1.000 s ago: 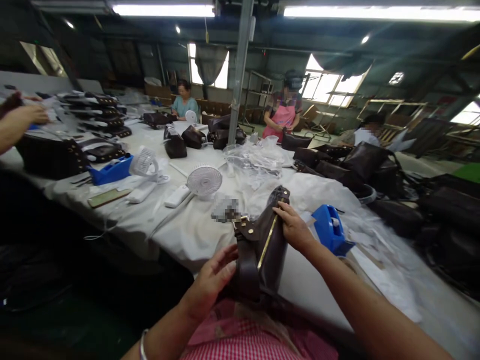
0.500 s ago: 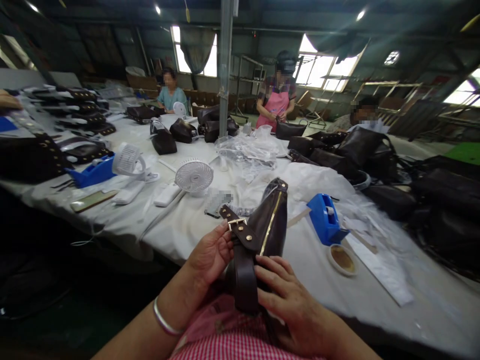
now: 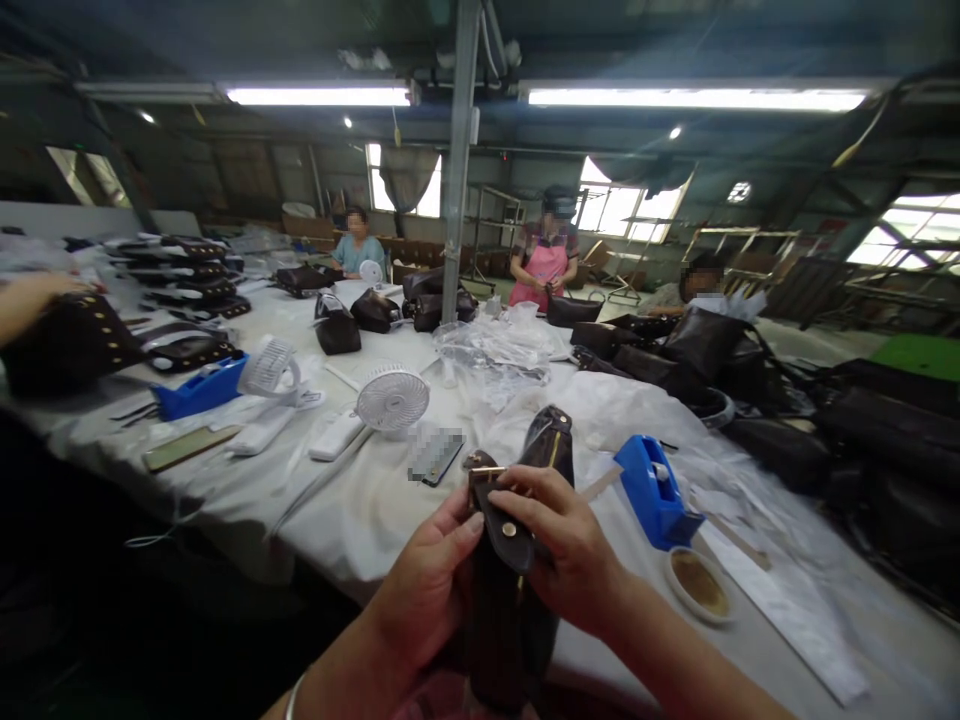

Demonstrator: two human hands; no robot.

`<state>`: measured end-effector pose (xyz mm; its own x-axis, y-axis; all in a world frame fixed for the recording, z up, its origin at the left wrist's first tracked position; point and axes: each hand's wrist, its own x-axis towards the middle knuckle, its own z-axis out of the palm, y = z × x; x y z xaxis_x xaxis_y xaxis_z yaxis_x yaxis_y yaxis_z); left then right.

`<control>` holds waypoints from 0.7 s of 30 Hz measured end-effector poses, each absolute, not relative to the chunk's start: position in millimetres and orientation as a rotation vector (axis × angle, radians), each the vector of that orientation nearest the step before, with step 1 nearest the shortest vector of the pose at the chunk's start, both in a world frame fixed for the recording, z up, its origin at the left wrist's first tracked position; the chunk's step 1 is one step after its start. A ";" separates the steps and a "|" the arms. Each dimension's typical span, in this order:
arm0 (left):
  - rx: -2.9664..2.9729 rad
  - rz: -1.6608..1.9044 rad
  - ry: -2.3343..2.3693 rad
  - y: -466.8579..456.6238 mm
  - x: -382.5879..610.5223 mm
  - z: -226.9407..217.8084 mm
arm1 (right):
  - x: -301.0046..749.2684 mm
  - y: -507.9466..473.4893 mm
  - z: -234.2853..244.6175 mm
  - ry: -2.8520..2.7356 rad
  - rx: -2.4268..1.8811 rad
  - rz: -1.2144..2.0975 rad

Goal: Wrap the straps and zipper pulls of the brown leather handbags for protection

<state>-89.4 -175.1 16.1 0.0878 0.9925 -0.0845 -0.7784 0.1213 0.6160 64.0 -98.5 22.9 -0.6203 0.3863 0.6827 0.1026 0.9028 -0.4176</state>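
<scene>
A dark brown leather handbag (image 3: 551, 450) with a gold zipper stands at the table's near edge, close to my body. Its buckled strap (image 3: 506, 550) has gold studs and a gold buckle (image 3: 487, 474). My left hand (image 3: 431, 585) grips the strap from the left, thumb on top just below the buckle. From the right, my right hand (image 3: 562, 530) closes on the same strap, its fingers bent over the buckle end. Both hands cover part of the bag, and its lower part is in shadow.
A blue tape dispenser (image 3: 656, 495) and a round dish (image 3: 699, 585) lie to the right. Ahead stand a white fan (image 3: 391, 398) and a phone (image 3: 436, 457). Clear plastic bags (image 3: 495, 345) and dark handbags (image 3: 705, 345) lie farther off. Co-workers sit or stand around the table.
My right hand has moved up from the bag's side onto the strap by the buckle. My left hand has shifted its hold just below the buckle. The view has tilted upward.
</scene>
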 end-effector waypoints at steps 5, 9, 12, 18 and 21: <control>0.509 1.291 0.644 -178.0 -85.3 2.7 | 53.1 -88.9 30.4 -2.082 -0.513 0.574; 0.711 1.175 0.787 -182.9 -78.4 -7.8 | 46.5 -70.2 27.8 -1.745 -0.931 0.829; 0.742 1.189 0.740 -184.8 -78.9 -8.3 | 43.5 -64.9 25.4 -1.582 -1.029 1.070; 0.526 1.291 0.748 -172.7 -88.3 -0.9 | 45.1 -78.9 25.2 -1.710 -0.878 1.101; 0.517 1.252 0.787 -164.9 -90.9 -3.8 | 47.2 -80.6 27.2 -1.683 -0.908 1.150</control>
<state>-90.9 -164.9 -3.8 0.1124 0.9643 -0.2396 -0.6345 0.2552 0.7296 47.2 -80.6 27.2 -0.3467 0.9020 0.2571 0.0883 0.3043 -0.9485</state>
